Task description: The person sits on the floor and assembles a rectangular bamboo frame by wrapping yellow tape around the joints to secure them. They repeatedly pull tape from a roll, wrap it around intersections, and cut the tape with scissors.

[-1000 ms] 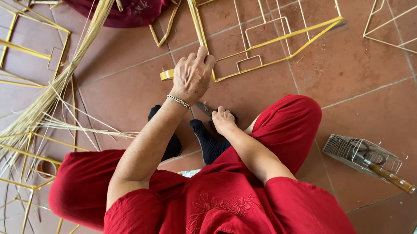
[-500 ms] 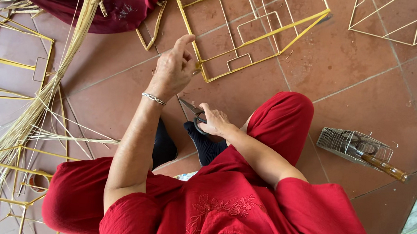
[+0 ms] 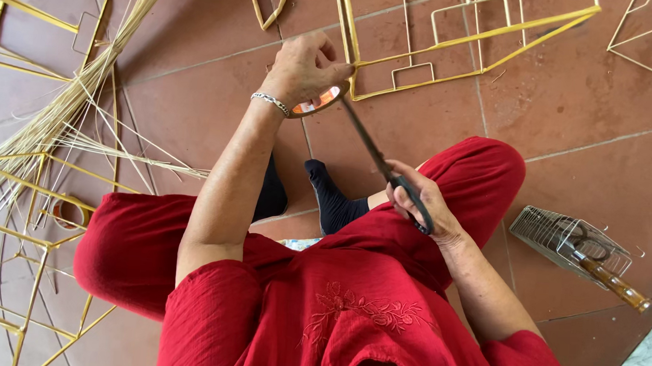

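Note:
My left hand, with a silver bracelet on its wrist, grips a roll of orange-brown tape against the near corner of a yellow rod frame lying on the tiled floor. In my right hand are long black scissors. Their handle sits in my fingers above my right knee, and the blades point up and left to the tape roll. Whether the blades touch the tape is unclear. I sit on the floor in red clothes and black socks.
A bundle of pale straw strips fans across the floor at left, over more yellow frames. A second tape roll lies among them. At right sits a wire basket holding wooden-handled tools. Another frame lies top right.
My left hand has come to the frame's corner with the tape roll. My right hand has lifted the scissors so that their blades reach up to the tape. The view has moved closer.

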